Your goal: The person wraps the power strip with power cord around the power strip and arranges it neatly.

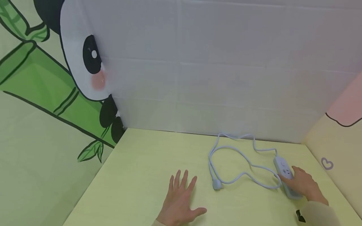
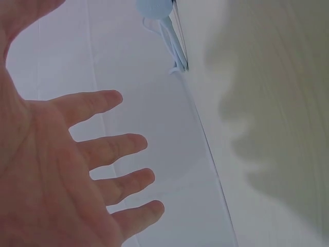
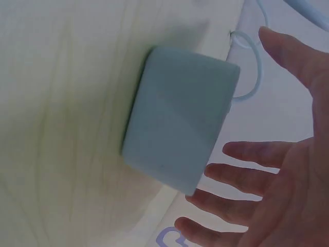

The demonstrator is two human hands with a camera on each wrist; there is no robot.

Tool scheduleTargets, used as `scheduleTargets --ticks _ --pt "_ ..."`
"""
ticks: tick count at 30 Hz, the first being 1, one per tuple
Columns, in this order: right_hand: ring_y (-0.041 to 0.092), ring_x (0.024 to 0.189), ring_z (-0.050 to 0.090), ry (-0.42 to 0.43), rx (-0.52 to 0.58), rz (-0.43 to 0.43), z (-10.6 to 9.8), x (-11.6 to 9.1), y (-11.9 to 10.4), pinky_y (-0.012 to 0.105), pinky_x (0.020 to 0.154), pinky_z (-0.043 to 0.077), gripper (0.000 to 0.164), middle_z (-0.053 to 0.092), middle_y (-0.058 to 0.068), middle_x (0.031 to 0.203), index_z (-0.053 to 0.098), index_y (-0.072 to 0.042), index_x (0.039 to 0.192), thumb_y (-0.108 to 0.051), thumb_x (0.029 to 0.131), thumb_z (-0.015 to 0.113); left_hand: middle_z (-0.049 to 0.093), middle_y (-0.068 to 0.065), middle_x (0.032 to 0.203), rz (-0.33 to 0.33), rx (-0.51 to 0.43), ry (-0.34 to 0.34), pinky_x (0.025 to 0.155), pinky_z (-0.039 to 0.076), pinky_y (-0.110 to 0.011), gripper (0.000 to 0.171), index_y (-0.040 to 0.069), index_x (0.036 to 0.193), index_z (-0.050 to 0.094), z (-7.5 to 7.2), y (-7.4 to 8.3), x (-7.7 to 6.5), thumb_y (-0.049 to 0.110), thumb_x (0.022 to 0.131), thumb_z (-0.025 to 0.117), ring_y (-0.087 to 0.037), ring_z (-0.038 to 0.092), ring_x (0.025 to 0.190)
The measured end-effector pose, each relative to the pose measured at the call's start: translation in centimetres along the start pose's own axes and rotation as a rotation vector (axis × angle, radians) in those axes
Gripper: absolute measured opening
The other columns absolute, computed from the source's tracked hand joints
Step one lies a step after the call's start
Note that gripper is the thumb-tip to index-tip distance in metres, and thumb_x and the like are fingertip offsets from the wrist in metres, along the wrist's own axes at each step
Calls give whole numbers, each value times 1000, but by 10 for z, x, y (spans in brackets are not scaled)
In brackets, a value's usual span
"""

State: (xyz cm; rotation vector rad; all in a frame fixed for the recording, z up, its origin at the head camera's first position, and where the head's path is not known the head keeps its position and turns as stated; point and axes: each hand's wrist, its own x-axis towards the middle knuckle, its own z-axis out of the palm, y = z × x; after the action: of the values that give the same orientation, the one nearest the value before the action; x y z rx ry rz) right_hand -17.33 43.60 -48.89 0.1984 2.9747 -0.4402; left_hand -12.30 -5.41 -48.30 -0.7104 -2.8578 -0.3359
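- Power strip (image 1: 282, 165): near the desk's (image 1: 147, 157) right edge.
- Right hand (image 1: 304, 183): fingers spread beside it — seemingly reaching; next calls for curling around its sides.
- Left hand (image 1: 181, 201): splayed — holding nothing.

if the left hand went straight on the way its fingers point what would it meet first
Probably the pale back wall: the left hand seems to point past the cord, just left of it. Its height above the tabletop is unclear, so that could come first.
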Motion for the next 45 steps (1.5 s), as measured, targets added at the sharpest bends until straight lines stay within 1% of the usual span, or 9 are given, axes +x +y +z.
scheduleTargets --ticks 4,7,10,19,30,34,38,43,45 --pt "53 98 59 -6 16 -12 4 -1 3 58 78 52 100 50 47 121 37 29 130 -63 95 56 39 -18 160 1 -2 -20 120 27 -59 96 18 152 46 0 1 0 77 79 63 -44 29 150" --pt "36 83 61 -60 56 25 3 -5 2 45 67 52 93 61 33 99 48 26 118 -63 94 57 37 -18 161 -3 -13 -42 120 25 -60 96 18 152 45 0 2 0 77 79 64 -44 27 151" --pt "24 74 57 -107 95 65 5 -12 -1 35 59 46 81 62 16 84 54 19 105 -61 93 60 35 -18 162 -12 -28 -75 121 23 -60 96 18 153 44 1 2 -1 76 79 65 -44 25 152" --pt "24 71 56 -99 120 99 19 -18 10 34 57 45 72 61 14 82 54 17 102 -53 93 61 37 -18 161 -5 -35 -79 120 24 -60 95 19 152 45 3 5 -6 75 79 65 -44 26 152" --pt "25 68 56 32 156 97 26 -29 11 34 54 45 59 59 19 79 53 19 96 -39 95 61 36 -17 162 2 -40 -84 121 25 -60 94 18 152 46 7 8 -8 74 79 67 -44 26 152" --pt "32 68 57 73 144 89 25 -35 12 41 54 47 61 56 29 82 40 26 109 -32 100 53 37 -17 162 10 -24 -86 121 27 -58 95 19 153 45 7 9 -8 76 80 65 -43 27 152" --pt "34 68 58 125 117 87 25 -41 13 42 53 45 66 55 33 87 28 26 124 -33 103 49 38 -17 161 21 -8 -83 120 28 -57 95 19 152 45 6 9 -8 77 80 63 -43 29 151" --pt "33 66 56 153 107 102 25 -48 11 40 50 43 71 56 31 86 29 24 126 -42 103 47 38 -17 160 28 -8 -84 120 29 -57 94 18 152 45 7 10 -8 76 80 64 -43 29 151" --pt "33 67 56 136 120 118 24 -50 11 39 51 43 74 56 30 85 33 25 122 -43 101 53 38 -17 160 30 -10 -86 120 29 -57 94 18 152 45 7 11 -7 75 80 64 -44 29 151"
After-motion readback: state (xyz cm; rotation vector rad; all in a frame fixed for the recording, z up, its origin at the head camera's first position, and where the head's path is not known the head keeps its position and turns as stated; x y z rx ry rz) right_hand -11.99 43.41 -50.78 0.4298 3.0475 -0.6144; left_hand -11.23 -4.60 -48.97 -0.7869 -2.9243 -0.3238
